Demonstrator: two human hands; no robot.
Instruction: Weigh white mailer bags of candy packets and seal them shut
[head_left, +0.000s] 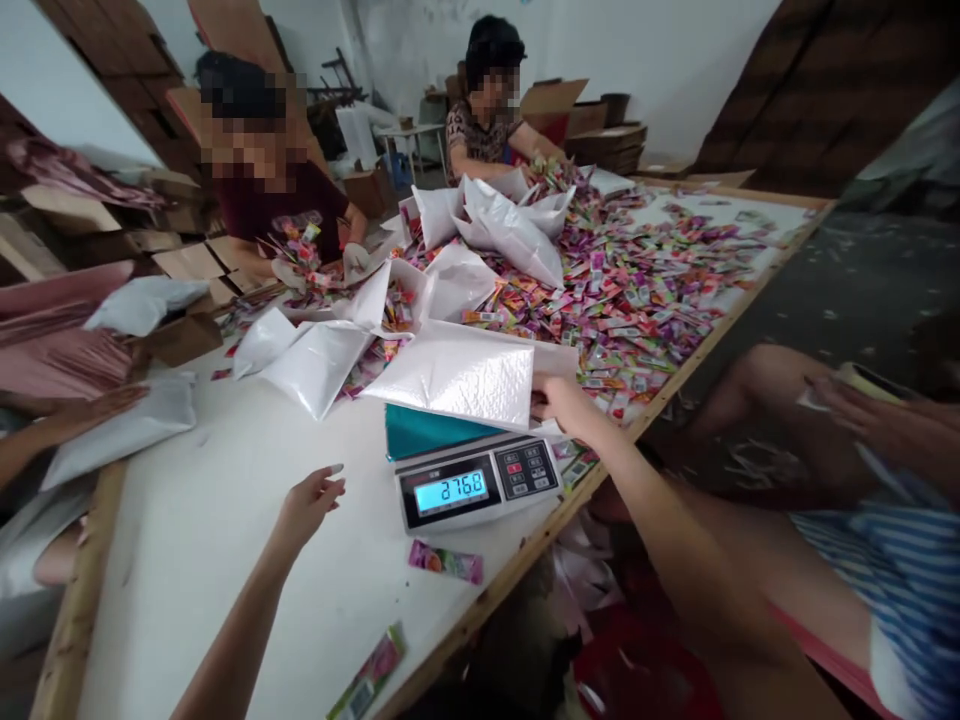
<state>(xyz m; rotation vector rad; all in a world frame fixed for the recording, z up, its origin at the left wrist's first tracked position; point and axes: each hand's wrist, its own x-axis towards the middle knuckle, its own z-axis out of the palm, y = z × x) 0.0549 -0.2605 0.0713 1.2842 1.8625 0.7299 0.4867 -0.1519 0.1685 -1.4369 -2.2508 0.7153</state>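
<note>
A white padded mailer bag [457, 378] lies on a digital scale [474, 478] whose lit display reads 276.8. My right hand [556, 396] is closed on the bag's right, open end, its fingers pinching the edge. My left hand [311, 502] hovers over the white table [225, 520] just left of the scale, fingers loosely spread, holding nothing. A pink candy sachet [445, 562] lies in front of the scale. Another sachet [369, 673] rests near the table's front edge.
A big heap of colourful sachets [637, 290] covers the far right of the table, with several white mailer bags [510, 225] among it. Two people work at the far side. Another person's hand [90, 408] rests at the left and a seated person's knee [757, 385] is at the right.
</note>
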